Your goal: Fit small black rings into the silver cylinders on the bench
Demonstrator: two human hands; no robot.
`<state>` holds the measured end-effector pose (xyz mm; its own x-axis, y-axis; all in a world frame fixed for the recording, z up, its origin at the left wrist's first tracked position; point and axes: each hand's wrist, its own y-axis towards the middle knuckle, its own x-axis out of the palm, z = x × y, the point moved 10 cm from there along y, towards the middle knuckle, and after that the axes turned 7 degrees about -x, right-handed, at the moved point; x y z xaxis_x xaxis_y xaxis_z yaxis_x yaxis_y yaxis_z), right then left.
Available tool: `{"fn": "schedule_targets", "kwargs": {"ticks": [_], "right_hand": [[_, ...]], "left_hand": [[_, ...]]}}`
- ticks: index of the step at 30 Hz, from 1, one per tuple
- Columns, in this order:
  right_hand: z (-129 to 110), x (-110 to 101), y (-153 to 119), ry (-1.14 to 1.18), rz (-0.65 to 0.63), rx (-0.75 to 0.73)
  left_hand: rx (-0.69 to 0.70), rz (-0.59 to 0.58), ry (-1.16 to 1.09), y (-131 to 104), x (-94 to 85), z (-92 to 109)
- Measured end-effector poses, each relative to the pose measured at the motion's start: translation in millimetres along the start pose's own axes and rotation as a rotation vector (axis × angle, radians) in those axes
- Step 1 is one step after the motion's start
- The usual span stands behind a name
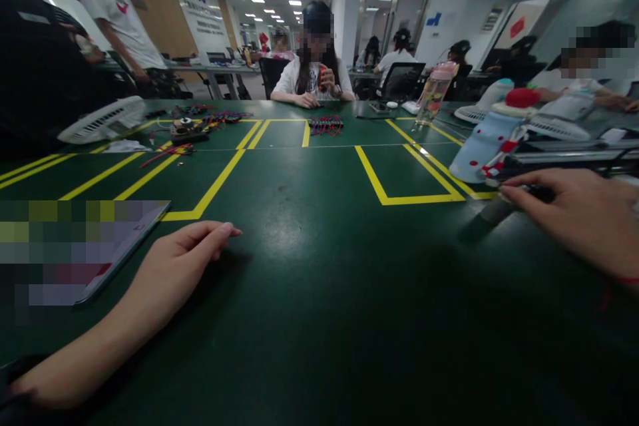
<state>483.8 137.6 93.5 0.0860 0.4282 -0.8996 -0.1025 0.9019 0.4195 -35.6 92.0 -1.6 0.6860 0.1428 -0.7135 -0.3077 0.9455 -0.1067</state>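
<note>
My left hand [202,239] rests low over the green table [319,266], its fingers curled in and pressed together with nothing visible between them. Beside its forearm lies a flat tablet-like thing [144,239], mostly blurred out. Over on the right, my right hand [574,206] is closed round a dark and grey cylindrical thing [494,213], tilted above the table; its exact kind is unclear. Just beyond that hand stands a light blue bottle [472,153] with a red top.
Yellow tape lines [422,200] mark the table. Bundles of coloured wires [327,124] lie toward the far side, near a white fan [107,120] at left. A clear bottle [434,96] stands at far right. Opposite sits a person [314,73] holding something orange.
</note>
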Motion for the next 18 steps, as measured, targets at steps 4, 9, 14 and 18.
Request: {"fn": "schedule_targets", "kwargs": {"ticks": [4, 9, 14, 18], "right_hand": [[44, 28, -2, -0.073, -0.251, 0.216], [47, 27, -1, -0.089, -0.219, 0.234], [55, 25, -3, -0.068, -0.172, 0.269], [54, 29, -2, -0.042, -0.177, 0.243]], "left_hand": [[0.008, -0.019, 0.034, -3, 1.2, 5], [0.001, 0.004, 0.041, -4, -0.9, 6], [0.005, -0.007, 0.049, -5, 0.5, 4], [0.008, -0.019, 0.047, -6, 1.2, 5]]}}
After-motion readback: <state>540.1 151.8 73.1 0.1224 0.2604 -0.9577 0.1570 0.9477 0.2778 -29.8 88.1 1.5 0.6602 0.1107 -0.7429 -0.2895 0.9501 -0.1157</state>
